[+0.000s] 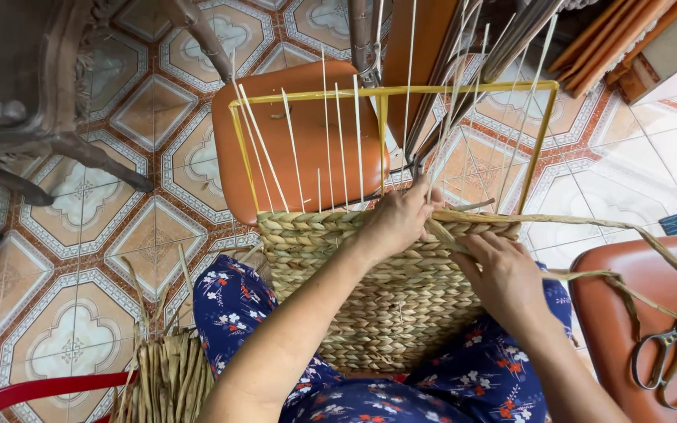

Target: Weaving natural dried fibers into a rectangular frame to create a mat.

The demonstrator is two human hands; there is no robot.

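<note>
Woven panel (pixel 385 298) takes a tight row when the left hand (pixel 397 219) pinches the upright spokes (pixel 338 133) while the right hand (pixel 503 274), closed on the twisted strand (pixel 589 222), pulls it snug.

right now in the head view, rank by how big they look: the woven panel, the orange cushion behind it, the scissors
1. woven panel, largest, though nearest the camera.
2. orange cushion, somewhat smaller; partly hidden by the panel, so this is unsure.
3. scissors, clearly smallest.
</note>
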